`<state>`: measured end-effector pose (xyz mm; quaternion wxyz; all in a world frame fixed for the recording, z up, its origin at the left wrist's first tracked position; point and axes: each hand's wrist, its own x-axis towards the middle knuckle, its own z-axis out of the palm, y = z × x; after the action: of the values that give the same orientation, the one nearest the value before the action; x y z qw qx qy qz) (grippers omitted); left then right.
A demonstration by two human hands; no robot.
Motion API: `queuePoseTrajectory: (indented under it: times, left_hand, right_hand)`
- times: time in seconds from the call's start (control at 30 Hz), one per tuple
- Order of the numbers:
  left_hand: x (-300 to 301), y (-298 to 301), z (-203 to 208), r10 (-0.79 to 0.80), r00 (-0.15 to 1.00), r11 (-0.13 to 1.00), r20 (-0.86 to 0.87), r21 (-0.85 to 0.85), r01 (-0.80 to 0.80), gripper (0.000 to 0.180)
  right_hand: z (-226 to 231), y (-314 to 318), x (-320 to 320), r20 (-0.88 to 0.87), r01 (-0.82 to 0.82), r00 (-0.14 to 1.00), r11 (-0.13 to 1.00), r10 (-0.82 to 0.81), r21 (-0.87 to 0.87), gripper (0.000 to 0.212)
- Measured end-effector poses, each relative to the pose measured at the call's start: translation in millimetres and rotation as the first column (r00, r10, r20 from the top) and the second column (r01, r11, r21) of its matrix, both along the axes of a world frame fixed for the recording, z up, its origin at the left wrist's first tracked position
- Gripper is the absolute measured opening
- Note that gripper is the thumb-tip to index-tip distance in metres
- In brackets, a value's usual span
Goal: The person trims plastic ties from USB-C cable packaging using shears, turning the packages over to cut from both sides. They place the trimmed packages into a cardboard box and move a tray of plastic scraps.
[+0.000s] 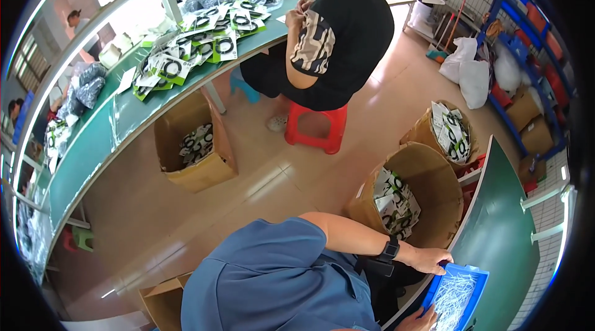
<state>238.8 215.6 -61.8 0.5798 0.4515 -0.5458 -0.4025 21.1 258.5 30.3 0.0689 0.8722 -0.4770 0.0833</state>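
Note:
My left hand, with a black watch on its wrist, grips the near corner of a blue plastic tray. The tray stands on a green table at the lower right and holds a heap of thin white pieces. My right hand shows only partly at the bottom edge, touching the tray's lower side. Its fingers are mostly hidden. My blue shirt fills the lower middle.
A round cardboard drum of black-and-white packets stands beside my arm, with a second drum behind it. A person in black sits on a red stool at a long green table. Cardboard boxes stand on the floor.

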Motion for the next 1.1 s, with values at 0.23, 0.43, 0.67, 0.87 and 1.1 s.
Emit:
queuePoseTrajectory:
  times: [0.23, 0.43, 0.67, 0.87, 1.1]
  left_hand:
    - [-10, -1, -7, 0.065, 0.998, 0.997, 0.028, 0.034, -0.066, 0.046]
    - [-12, 4, -1, 0.071, 0.997, 0.994, -0.015, 0.086, -0.07, 0.042]
    - [-13, 12, 3, 0.086, 0.995, 0.992, -0.058, 0.092, -0.081, 0.039]
    - [-12, 11, -1, 0.086, 0.995, 0.993, -0.049, 0.085, -0.082, 0.04]
    - [-11, 21, 15, 0.022, 0.971, 0.972, -0.236, 0.233, 0.035, 0.051]
  right_hand:
    - [-19, 2, -18, 0.007, 0.003, 1.0, 0.994, -0.002, -0.108, 0.04]
    - [-16, 4, -22, 0.039, -0.011, 0.999, 0.998, 0.013, -0.066, 0.04]
    - [-21, 0, -26, 0.042, -0.039, 0.998, 0.996, 0.042, -0.074, 0.039]
    - [-5, 11, -16, 0.087, -0.014, 0.996, 1.0, 0.016, -0.018, 0.039]
    - [-14, 5, -26, 0.097, -0.029, 0.995, 1.0, 0.03, -0.004, 0.041]
